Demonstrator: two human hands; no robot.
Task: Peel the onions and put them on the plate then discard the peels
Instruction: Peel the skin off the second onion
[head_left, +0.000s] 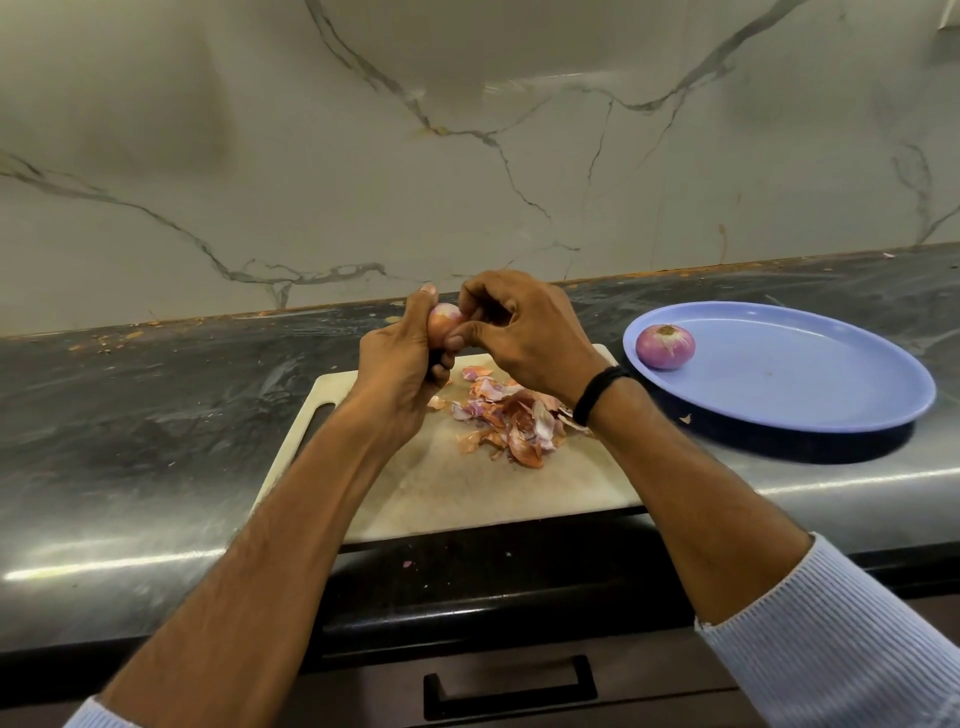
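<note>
A small onion (444, 318) is gripped in the left hand (402, 364) above the cutting board (467, 493) — its skin is pinched by the right hand (524, 332). Peels (511, 415) are heaped on the board, and a peeled onion (665, 346) sits on the blue plate (831, 384) — right, on the counter (156, 415).

Pale blue ribbed sleeves (841, 639) are worn, ending below the elbows. A black band (597, 395) is worn at the wrist of the right hand (524, 332).
</note>
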